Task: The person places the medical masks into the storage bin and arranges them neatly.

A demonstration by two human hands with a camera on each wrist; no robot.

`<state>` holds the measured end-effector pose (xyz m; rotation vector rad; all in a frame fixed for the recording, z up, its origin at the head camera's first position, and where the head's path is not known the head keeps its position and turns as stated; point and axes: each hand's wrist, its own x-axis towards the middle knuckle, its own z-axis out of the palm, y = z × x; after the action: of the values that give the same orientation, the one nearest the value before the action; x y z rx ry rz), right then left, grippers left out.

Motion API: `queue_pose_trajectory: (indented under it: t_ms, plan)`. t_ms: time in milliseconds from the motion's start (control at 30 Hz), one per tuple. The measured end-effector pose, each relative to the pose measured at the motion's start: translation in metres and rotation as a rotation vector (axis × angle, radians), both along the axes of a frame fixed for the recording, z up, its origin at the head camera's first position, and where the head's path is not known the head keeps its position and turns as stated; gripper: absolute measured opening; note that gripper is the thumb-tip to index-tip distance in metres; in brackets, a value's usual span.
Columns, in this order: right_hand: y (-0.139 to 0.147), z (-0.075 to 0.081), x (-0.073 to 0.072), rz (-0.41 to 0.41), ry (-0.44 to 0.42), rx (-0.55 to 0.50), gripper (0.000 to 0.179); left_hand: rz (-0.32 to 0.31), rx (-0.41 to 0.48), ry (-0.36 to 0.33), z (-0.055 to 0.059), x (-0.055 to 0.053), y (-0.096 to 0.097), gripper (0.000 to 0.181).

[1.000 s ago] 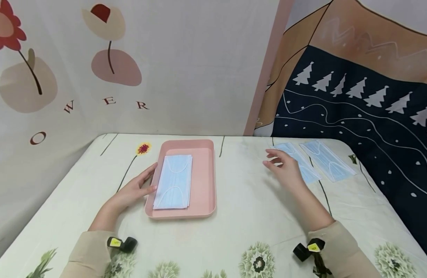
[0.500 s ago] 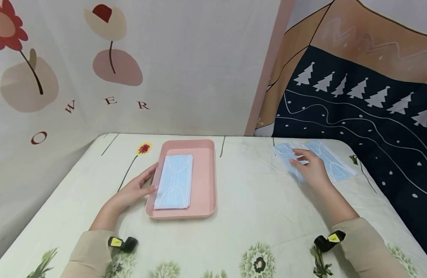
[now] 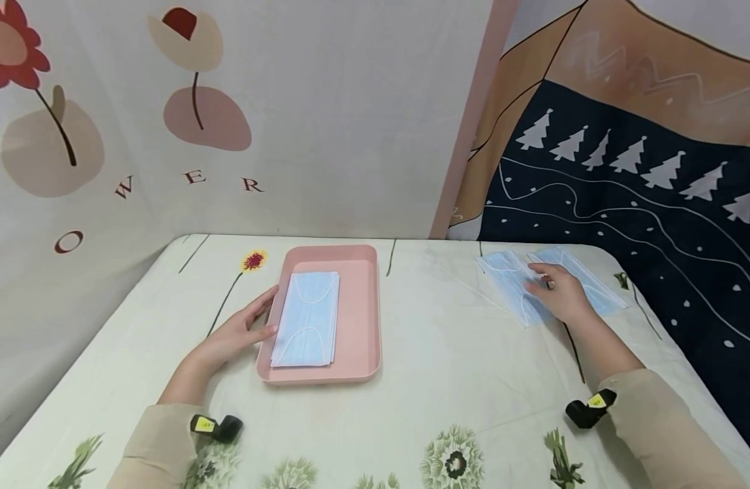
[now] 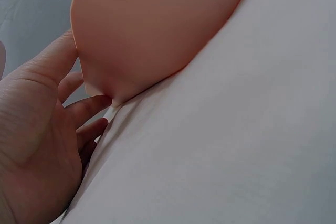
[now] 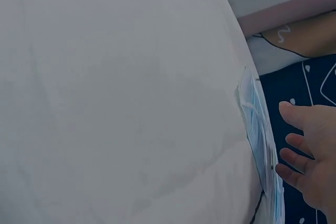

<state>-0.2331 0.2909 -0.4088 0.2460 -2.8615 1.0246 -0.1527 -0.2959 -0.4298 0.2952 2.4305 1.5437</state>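
Note:
A shallow pink tray (image 3: 358, 312) lies on the table, with a small pile of light blue face masks (image 3: 306, 319) along its left side. My left hand (image 3: 231, 339) holds the tray's left edge; in the left wrist view its thumb reaches over the rim (image 4: 74, 19) while fingers touch the outside. At the right, two more face masks (image 3: 512, 285) (image 3: 585, 282) lie flat side by side. Over them is my right hand (image 3: 560, 293), fingers slightly bent and holding nothing; the right wrist view shows it just above the masks (image 5: 257, 129).
A white flowered cloth (image 3: 436, 367) covers the table. Behind stands a pale hanging cloth (image 3: 350, 136) with printed flowers and letters, and a dark tree-patterned cloth (image 3: 594, 197) borders the right side. Each wrist carries a small black camera (image 3: 216, 428).
My right hand has moved right, from beside the two loose masks to over them. The left one of these masks has turned slightly, its near end shifting left. My left hand stays on the tray.

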Motion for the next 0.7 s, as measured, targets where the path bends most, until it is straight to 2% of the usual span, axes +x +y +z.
queue_pose_trajectory:
  t_ms: [200, 500, 700]
  plan:
    - [0.005, -0.001, -0.006, 0.031, -0.016, 0.038, 0.047, -0.002, 0.005, 0.005, 0.000, 0.000, 0.000, 0.082]
    - [0.010, -0.005, -0.014, 0.052, -0.098, 0.096, 0.048, -0.001, -0.011, 0.013, -0.002, -0.001, 0.000, 0.083]
    - [0.013, -0.006, -0.016, 0.070, -0.087, 0.136, 0.047, -0.003, -0.013, 0.014, -0.002, -0.002, -0.001, 0.083]
